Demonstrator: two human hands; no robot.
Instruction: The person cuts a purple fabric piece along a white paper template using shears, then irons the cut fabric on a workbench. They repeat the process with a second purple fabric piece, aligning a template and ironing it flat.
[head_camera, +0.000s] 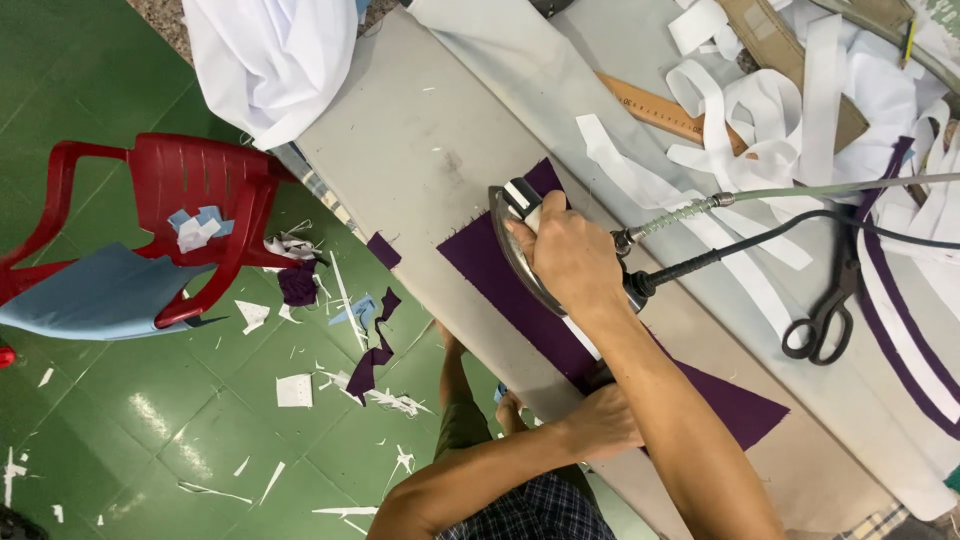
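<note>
My right hand (568, 252) is closed around the handle of a metal iron (515, 235), which rests on a strip of dark purple fabric (500, 275) lying diagonally on the grey padded table (420, 130). My left hand (605, 418) presses down on the same purple fabric near the table's front edge, behind the iron. A white strip lies along the purple fabric under my right forearm. The iron's black cord and braided hose (700, 205) run off to the right.
Black scissors (830, 305), a wooden ruler (655, 108), and loose white fabric strips (740, 110) lie on the table's far side. White cloth (270, 55) hangs over the table's left end. A red plastic chair (170, 200) stands on the scrap-littered green floor (150, 420).
</note>
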